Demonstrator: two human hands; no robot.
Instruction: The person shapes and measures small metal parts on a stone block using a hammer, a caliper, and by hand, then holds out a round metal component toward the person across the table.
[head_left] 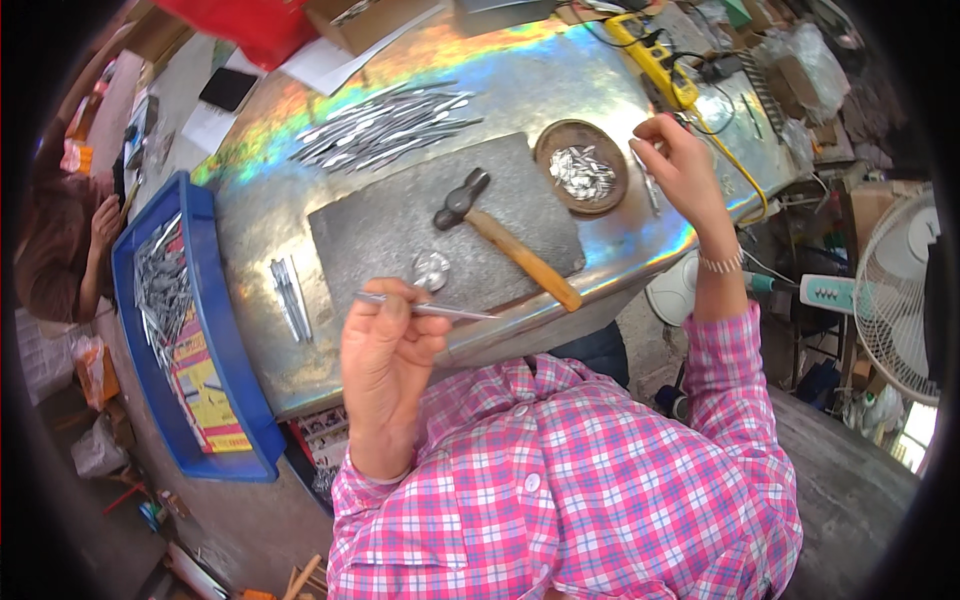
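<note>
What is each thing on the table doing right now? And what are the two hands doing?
left hand: closed on a thin metal strip, held level
right hand: raised beside the bowl, pinching a small metal piece
hammer: lying flat on the dark slab, nobody holding it
round bowl: upright, holding small shiny bits
metal strip pile: loose, spread on the table
blue tray: open, strips inside

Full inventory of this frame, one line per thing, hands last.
Wooden-handled hammer: one, brown and black, on dark mat.
Round brown dish: one, holding small silver pieces, right of mat.
Loose silver metal strips: one pile, behind mat.
Blue plastic tray: one, left edge of shiny metal table, holding more strips.
White fan: one, far right.
Left hand: holds thin silver rod.
Right hand: pinches a small silver piece.
</note>
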